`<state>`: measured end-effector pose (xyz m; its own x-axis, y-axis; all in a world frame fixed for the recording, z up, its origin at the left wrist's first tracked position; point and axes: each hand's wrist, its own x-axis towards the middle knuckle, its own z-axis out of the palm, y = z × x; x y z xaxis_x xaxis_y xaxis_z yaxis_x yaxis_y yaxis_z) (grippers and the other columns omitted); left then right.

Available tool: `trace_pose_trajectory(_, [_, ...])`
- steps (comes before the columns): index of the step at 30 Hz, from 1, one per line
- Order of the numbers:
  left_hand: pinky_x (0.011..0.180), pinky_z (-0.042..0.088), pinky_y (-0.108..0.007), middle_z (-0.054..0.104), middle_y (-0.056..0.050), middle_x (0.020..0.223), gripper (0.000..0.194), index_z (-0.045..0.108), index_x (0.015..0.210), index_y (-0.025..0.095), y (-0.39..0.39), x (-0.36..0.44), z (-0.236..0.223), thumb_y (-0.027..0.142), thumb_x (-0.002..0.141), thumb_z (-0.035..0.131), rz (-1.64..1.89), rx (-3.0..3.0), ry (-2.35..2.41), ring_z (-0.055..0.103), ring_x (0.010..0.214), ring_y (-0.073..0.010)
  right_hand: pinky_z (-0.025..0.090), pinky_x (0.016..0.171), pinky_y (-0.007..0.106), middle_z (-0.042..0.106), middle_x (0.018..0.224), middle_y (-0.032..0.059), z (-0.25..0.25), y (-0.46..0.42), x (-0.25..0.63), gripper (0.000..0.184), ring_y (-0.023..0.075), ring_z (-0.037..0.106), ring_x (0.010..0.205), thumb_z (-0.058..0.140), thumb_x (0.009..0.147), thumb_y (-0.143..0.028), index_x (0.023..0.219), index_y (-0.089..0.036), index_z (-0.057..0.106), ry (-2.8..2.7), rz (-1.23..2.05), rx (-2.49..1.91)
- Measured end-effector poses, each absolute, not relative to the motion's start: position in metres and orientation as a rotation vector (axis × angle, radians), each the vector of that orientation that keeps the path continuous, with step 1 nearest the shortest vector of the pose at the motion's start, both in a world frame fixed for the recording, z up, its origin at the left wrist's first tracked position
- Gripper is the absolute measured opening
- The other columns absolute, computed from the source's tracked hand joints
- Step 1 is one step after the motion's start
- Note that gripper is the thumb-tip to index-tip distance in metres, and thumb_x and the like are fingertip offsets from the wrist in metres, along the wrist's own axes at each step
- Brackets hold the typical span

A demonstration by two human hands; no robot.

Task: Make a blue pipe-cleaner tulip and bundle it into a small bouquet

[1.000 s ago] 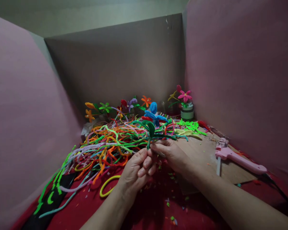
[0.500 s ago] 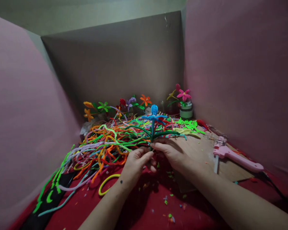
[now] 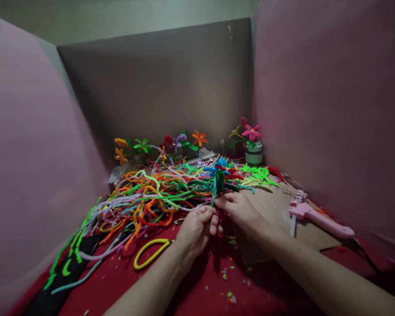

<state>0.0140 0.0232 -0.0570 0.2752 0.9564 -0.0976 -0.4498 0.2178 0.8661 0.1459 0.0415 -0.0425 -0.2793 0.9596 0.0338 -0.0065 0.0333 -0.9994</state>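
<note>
A blue pipe-cleaner flower (image 3: 219,181) with dark green leaves stands nearly upright between my hands, its bloom tilted away from me. My left hand (image 3: 197,226) pinches the lower end of its green stem between thumb and forefinger. Just above, my right hand (image 3: 240,210) is closed with its fingertips on the same stem, below the leaves. Behind the flower spreads a large heap of pipe cleaners (image 3: 154,186) in many colours. Beside my left wrist lies a tool with yellow loop handles (image 3: 151,253), its working end hidden by my arm.
A pink hot glue gun (image 3: 319,217) rests on a brown board (image 3: 260,237) at the right. Bright green leaf shapes (image 3: 258,173) lie behind it. Finished flowers, including a pink flower (image 3: 251,132), stand at the back. Panels enclose the red cloth (image 3: 197,289), scattered with scraps.
The flower has turned and tipped away, so a green leaf now faces me and the bloom sits lower. Both hands have shifted slightly right.
</note>
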Motion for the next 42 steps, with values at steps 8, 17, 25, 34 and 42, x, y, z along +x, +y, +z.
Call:
trace_pose_trajectory(8, [0.051, 0.051, -0.027, 0.054, 0.001, 0.048, 0.014, 0.057, 0.067, 0.009, 0.025, 0.015, -0.064, 0.01, 0.08, 0.05, 1.055, 0.764, 0.773, 0.044, 0.033, -0.006, 0.026, 0.035, 0.019, 0.051, 0.046, -0.0017, -0.05, 0.046, 0.151, 0.021, 0.0076, 0.043, 0.037, 0.052, 0.07, -0.029, 0.055, -0.015, 0.053, -1.348, 1.442, -1.154])
trace_pose_trajectory(17, [0.05, 0.05, -0.023, 0.049, 0.002, 0.048, 0.021, 0.058, 0.068, 0.008, 0.023, 0.01, -0.059, 0.009, 0.084, 0.045, 1.01, 0.658, 0.718, 0.04, 0.032, -0.0035, 0.021, 0.035, 0.02, 0.051, 0.047, -0.0018, -0.048, 0.046, 0.152, 0.021, 0.0065, 0.038, 0.037, 0.06, 0.068, -0.032, 0.058, -0.014, 0.056, -1.347, 1.424, -1.218])
trace_pose_trajectory(25, [0.05, 0.045, -0.012, 0.038, 0.009, 0.046, 0.023, 0.056, 0.072, 0.009, 0.016, 0.007, -0.045, 0.006, 0.087, 0.038, 0.95, 0.558, 0.654, 0.026, 0.026, 0.0031, 0.018, 0.037, 0.02, 0.042, 0.046, -0.0058, -0.052, 0.045, 0.151, 0.027, 0.004, 0.028, 0.038, 0.064, 0.064, -0.04, 0.061, -0.013, 0.057, -1.293, 1.483, -1.106])
trace_pose_trajectory(34, [0.053, 0.048, -0.02, 0.042, 0.006, 0.048, 0.018, 0.056, 0.073, 0.009, 0.026, 0.005, -0.05, 0.009, 0.085, 0.044, 1.005, 0.671, 0.706, 0.03, 0.03, 0.0007, 0.021, 0.039, 0.02, 0.057, 0.057, -0.0016, -0.052, 0.042, 0.144, 0.028, 0.0056, 0.039, 0.042, 0.064, 0.065, -0.038, 0.077, -0.012, 0.061, -1.199, 1.409, -1.159])
trace_pose_trajectory(42, [0.052, 0.048, -0.026, 0.047, 0.004, 0.05, 0.014, 0.058, 0.071, 0.009, 0.026, 0.002, -0.055, 0.019, 0.079, 0.054, 0.999, 0.886, 0.801, 0.038, 0.034, -0.0035, 0.022, 0.038, 0.019, 0.058, 0.06, 0.001, -0.046, 0.037, 0.149, 0.024, 0.0078, 0.044, 0.046, 0.061, 0.066, -0.036, 0.072, -0.012, 0.061, -1.268, 1.452, -1.165])
